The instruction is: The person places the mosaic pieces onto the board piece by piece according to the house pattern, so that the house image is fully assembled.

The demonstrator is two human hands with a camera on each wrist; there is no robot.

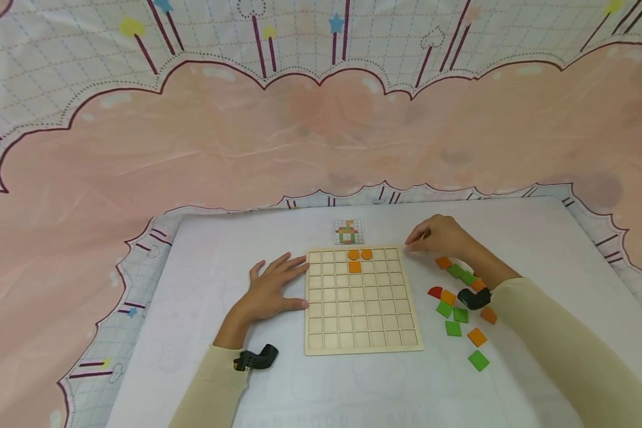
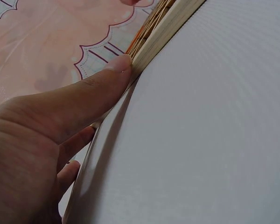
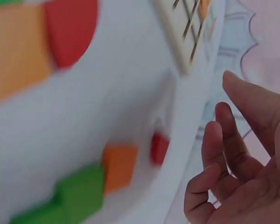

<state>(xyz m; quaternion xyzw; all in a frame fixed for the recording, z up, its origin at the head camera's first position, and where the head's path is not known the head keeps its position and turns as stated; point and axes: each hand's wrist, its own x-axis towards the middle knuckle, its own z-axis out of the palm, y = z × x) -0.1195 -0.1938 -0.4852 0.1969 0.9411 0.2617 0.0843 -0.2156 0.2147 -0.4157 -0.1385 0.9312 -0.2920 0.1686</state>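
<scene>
A square wooden grid board (image 1: pixel 364 326) lies on the white table. Two orange discs (image 1: pixel 366 254) sit side by side in its top row, with an orange square (image 1: pixel 355 267) under the left one. My left hand (image 1: pixel 270 288) spreads its fingers along the board's left side; in the left wrist view the thumb (image 2: pixel 91 95) touches the board edge (image 2: pixel 165 37). Just off the board's upper right corner is my right hand (image 1: pixel 440 235). Seen from the right wrist, its fingers (image 3: pixel 228 135) are loosely bent, the thumb apart from them, and nothing shows between.
Loose pieces lie right of the board: several green squares (image 1: pixel 453 329), several orange pieces (image 1: pixel 477 337) and a red rounded piece (image 1: pixel 435 292), some partly under the right forearm. Beyond the board's top edge lies a small pattern card (image 1: pixel 349 232). Each wrist wears a black camera (image 1: pixel 260 357).
</scene>
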